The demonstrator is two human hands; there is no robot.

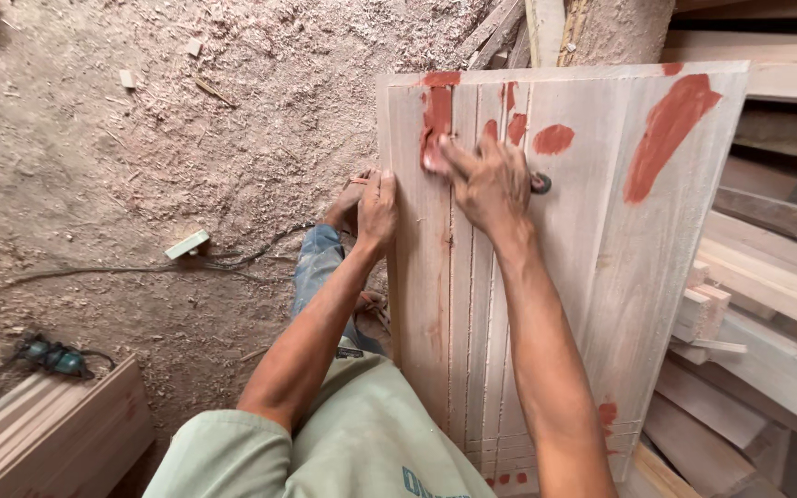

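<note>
Wooden panel [592,231]: right hand [489,183] smears red filler [436,120].

- The right hand [486,184] presses on the wooden panel [592,258], and its fingertips cover whatever they hold against the red filler patch [435,120]; it may be a small scraper, but that cannot be told.
- A dark round object [541,183] peeks out beside the right hand, half hidden.
- The left hand [375,207] grips the panel's edge; its fingers are hidden behind the board.
- The panel's lower end runs past the bottom edge.
- The foot [373,304] is mostly covered by the left forearm.
- The green power tool [53,358] on the floor is too small to identify.
- The stacked boards [43,438] are cut off at the lower left corner.
</note>
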